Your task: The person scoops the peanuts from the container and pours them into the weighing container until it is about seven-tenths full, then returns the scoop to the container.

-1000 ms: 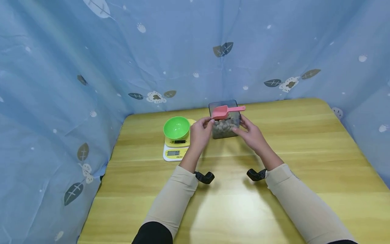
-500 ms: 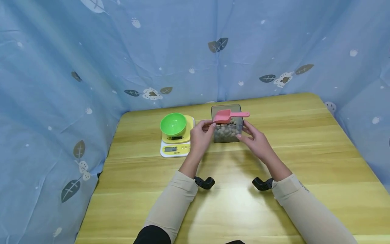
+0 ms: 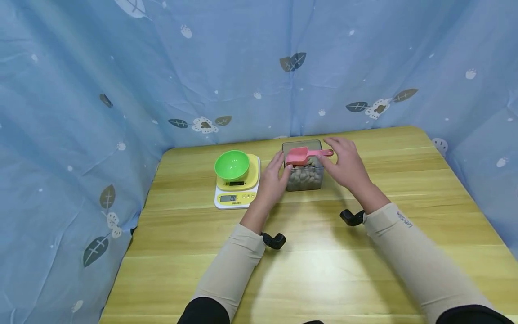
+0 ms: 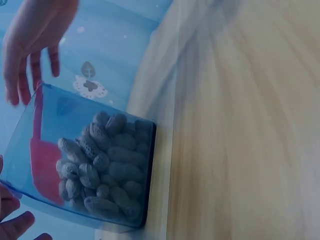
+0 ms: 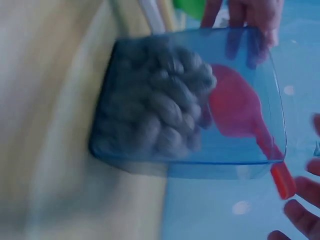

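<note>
Box [image 3: 312, 144] holds peanuts [image 3: 305, 174] and pink scoop [image 3: 298, 156]; left hand [image 3: 273, 182], right hand [image 3: 346, 164] both loosely extended

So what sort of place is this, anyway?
Perhaps a small staged indoor workspace: a patterned blue curtain hangs behind and on both sides of a wooden table, where a scale bearing a green bowl stands near a tub of peanuts.

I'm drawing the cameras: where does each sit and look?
Head: on the head, facing forward and down at the yellowish wooden table; left hand, right hand, beige sleeves show.
Left wrist: on that wrist, facing the clear grey square plastic box of pale peanuts; both hands partly show.
Right wrist: on that wrist, facing the box's other side; both hands partly show.
Wrist views share: pink plastic scoop.
</note>
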The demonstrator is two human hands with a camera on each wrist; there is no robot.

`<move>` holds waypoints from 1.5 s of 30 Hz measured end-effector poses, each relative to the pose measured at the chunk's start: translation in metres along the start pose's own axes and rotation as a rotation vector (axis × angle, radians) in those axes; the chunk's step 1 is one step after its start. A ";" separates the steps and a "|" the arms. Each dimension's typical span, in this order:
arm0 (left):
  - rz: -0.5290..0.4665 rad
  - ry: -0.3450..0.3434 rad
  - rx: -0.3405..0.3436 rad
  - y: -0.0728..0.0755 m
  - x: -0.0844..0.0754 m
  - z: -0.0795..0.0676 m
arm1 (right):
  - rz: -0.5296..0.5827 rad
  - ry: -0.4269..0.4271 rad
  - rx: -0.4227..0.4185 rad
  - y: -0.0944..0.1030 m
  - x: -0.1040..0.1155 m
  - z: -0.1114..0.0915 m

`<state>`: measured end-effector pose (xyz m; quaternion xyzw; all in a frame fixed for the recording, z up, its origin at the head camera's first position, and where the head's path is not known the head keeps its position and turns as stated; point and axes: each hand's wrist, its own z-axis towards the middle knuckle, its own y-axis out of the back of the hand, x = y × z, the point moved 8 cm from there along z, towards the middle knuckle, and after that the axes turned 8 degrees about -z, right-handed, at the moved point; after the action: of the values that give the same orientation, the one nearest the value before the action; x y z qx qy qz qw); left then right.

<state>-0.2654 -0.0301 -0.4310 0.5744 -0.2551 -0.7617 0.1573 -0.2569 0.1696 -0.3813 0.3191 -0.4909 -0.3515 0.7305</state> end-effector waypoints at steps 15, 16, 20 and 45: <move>0.253 -0.101 0.044 0.002 -0.013 0.000 | -0.524 0.213 0.327 -0.031 0.034 0.046; 0.254 -0.102 0.048 0.001 -0.013 0.000 | -0.519 0.223 0.323 -0.027 0.035 0.046; 0.239 -0.097 0.056 0.001 -0.014 0.000 | -0.523 0.266 0.275 -0.003 0.046 0.047; 0.200 -0.103 0.015 0.000 -0.011 0.002 | -0.693 0.591 0.222 -0.022 0.067 0.033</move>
<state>-0.2638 -0.0238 -0.4223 0.5073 -0.3246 -0.7688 0.2149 -0.2743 0.0979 -0.3557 0.6270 -0.1607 -0.4142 0.6398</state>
